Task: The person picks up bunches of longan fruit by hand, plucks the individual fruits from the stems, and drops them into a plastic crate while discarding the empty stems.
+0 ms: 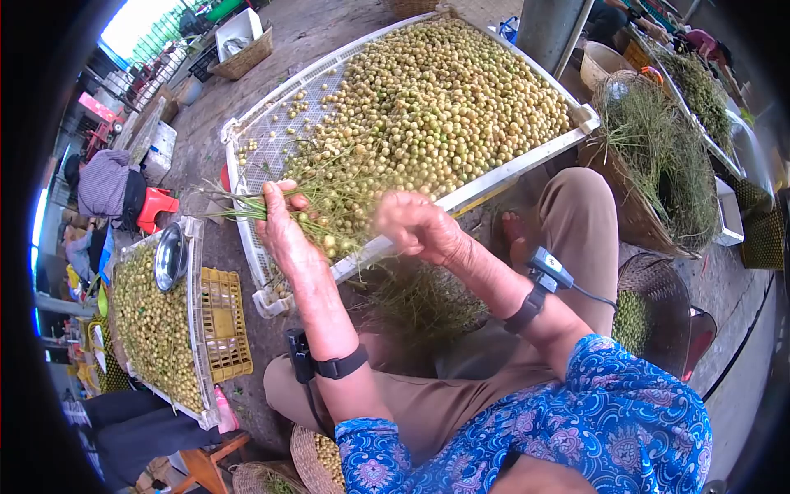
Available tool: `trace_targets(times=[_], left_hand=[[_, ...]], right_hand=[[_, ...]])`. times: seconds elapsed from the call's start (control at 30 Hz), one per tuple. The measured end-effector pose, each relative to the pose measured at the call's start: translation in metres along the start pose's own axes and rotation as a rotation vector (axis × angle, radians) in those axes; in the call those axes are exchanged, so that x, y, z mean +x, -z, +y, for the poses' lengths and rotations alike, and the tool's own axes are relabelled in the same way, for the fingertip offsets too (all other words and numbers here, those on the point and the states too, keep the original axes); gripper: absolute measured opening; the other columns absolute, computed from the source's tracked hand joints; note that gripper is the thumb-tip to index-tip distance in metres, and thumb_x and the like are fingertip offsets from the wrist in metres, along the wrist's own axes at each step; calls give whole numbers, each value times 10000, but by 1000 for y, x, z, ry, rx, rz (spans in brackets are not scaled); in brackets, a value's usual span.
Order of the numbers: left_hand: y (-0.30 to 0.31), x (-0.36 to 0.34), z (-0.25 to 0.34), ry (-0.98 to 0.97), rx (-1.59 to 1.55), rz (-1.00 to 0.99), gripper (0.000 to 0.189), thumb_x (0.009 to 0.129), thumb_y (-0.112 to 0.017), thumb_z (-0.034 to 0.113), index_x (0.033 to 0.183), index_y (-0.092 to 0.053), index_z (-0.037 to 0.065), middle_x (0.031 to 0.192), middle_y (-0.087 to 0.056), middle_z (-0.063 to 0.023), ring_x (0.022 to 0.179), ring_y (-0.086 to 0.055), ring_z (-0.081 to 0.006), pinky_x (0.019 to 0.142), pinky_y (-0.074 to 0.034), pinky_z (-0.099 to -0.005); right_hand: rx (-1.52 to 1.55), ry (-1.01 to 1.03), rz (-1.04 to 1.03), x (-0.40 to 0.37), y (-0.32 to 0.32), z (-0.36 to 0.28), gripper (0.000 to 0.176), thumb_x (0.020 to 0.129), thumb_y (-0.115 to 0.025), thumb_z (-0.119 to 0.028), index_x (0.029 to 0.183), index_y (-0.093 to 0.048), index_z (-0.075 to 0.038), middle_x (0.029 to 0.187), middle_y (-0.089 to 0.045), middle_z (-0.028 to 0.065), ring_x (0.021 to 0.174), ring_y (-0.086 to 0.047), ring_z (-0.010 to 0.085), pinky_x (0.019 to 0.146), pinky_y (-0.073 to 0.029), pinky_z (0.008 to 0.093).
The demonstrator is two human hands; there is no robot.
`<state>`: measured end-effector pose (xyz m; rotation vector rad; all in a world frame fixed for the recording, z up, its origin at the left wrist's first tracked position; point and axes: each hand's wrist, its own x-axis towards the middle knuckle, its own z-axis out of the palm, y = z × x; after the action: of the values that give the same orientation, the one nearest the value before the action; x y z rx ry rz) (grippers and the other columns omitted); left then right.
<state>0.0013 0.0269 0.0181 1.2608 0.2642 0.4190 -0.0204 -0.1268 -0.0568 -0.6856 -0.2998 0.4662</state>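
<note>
My left hand (286, 229) is closed round a bunch of thin green stems (247, 206) over the near left side of a white tray (362, 262). A few round fruits hang from the bunch near my fingers. The tray holds a large heap of small yellow-green fruits (444, 107). Just right of the bunch, my right hand (420, 226) is held above the tray's near edge, its fingers curled and smeared by motion. Whether anything is in it, I cannot make out. Stripped stems (420, 305) lie in a pile below, between my legs.
At the right stands a wicker basket (613, 177) heaped with stems (658, 156). Another fruit tray (156, 329) with a metal bowl (171, 257) and a yellow crate (224, 321) are at the left. A metal post (553, 33) rises behind my tray. Other people sit nearby.
</note>
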Motion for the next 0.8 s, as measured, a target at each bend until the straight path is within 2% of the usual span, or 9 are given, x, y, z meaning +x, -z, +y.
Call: trace_targets(times=[0.1, 0.17, 0.2, 0.3, 0.33, 0.43, 0.57, 0.7, 0.8], left_hand=[[-3, -8, 9, 63, -37, -22, 265, 829, -529, 335, 800, -531, 71, 595, -430, 12, 550, -413, -83, 495, -336, -210], [-5, -8, 6, 155, -98, -128, 278, 839, -514, 331, 778, -546, 61, 568, -434, 3, 498, -407, -75, 439, -343, -196], [-5, -8, 2, 147, -65, -165, 287, 838, -514, 334, 770, -550, 58, 571, -441, 0, 520, -413, -73, 463, -345, -193], [-8, -7, -6, 44, 74, -178, 295, 837, -512, 341, 765, -555, 59, 572, -444, -2, 534, -418, -73, 469, -344, -191], [-11, -10, -4, 29, 164, -136, 298, 841, -506, 343, 769, -556, 58, 570, -444, -2, 531, -418, -74, 455, -339, -193], [-9, -8, -9, 41, 127, -147, 293, 844, -502, 338, 772, -556, 59, 570, -440, 0, 530, -418, -76, 456, -338, -197], [-11, -7, -11, 96, 60, -134, 290, 840, -509, 340, 769, -553, 62, 568, -435, 3, 526, -421, -78, 449, -337, -197], [-7, -7, 2, 180, -73, -90, 284, 827, -531, 347, 767, -538, 70, 570, -438, 8, 519, -428, -73, 451, -341, -195], [-6, -3, -2, 158, -113, -108, 287, 829, -529, 342, 767, -542, 63, 572, -445, 8, 511, -423, -75, 449, -335, -191]], right_hand=[[151, -18, -22, 4, 6, 0, 205, 837, -469, -210, 856, -515, -11, 633, -467, 10, 417, -337, 34, 319, -220, 154], [94, -86, 234, 12, 4, -1, 186, 788, -540, -187, 897, -541, -37, 751, -549, 36, 473, -449, 52, 305, -270, 162], [56, -96, 201, 14, 3, -3, 176, 792, -545, -162, 919, -531, -41, 771, -565, 39, 534, -503, 61, 324, -319, 162], [75, -77, 81, 20, 1, 1, 138, 798, -549, -139, 900, -530, -49, 761, -561, 22, 558, -516, 57, 357, -360, 158], [75, -77, 81, 22, 0, 0, 138, 798, -549, -139, 900, -530, -49, 761, -561, 22, 558, -516, 57, 357, -360, 158], [-137, -21, 84, 25, -2, -3, 133, 830, -527, -186, 816, -481, -62, 573, -479, -4, 363, -307, 20, 301, -183, 154], [-37, 17, 39, 16, 4, -1, 150, 822, -539, -187, 818, -480, -49, 572, -454, -14, 366, -290, 21, 306, -188, 153], [280, 38, -107, 4, 9, -3, 176, 794, -542, -162, 887, -503, -18, 618, -463, 17, 402, -297, 27, 324, -214, 143], [142, -12, 93, 5, -3, -8, 215, 793, -533, -149, 964, -509, -21, 641, -488, 12, 420, -339, 33, 332, -224, 142]])
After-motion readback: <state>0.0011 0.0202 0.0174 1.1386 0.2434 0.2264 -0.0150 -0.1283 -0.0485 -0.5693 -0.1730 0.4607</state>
